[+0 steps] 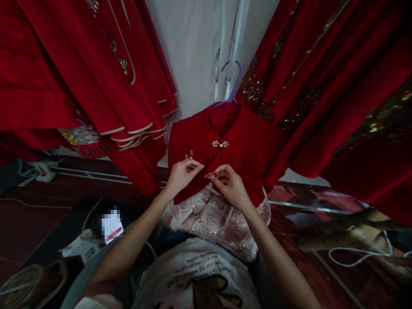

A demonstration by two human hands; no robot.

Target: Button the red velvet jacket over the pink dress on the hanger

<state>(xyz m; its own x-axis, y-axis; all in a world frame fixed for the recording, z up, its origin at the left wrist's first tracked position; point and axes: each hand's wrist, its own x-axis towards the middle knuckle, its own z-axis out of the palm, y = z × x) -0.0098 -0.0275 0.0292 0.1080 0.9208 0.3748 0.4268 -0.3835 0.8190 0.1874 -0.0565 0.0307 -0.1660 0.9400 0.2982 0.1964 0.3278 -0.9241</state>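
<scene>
A red jacket (193, 128) hangs on a purple hanger (236, 86) in front of me. At its collar a beaded frog fastener (220, 144) is done up, with a pearl in its middle. Lower down, my right hand (230, 184) pinches a second beaded fastener piece (210, 175) with a small loop end. My left hand (186, 174) is beside it over the jacket front, thumb and forefinger pinched together; anything between them is too small to see. Just above the left knuckles sits a beaded ornament (190, 155). Shiny pink-gold patterned fabric (219, 214) lies below the jacket.
Red garments with pale piping (138, 98) hang at left, and sequined red garments (322, 90) at right. A dark surface at lower left bears a white packet (112, 225) and a round container (24, 281). A white cord (350, 255) loops at lower right.
</scene>
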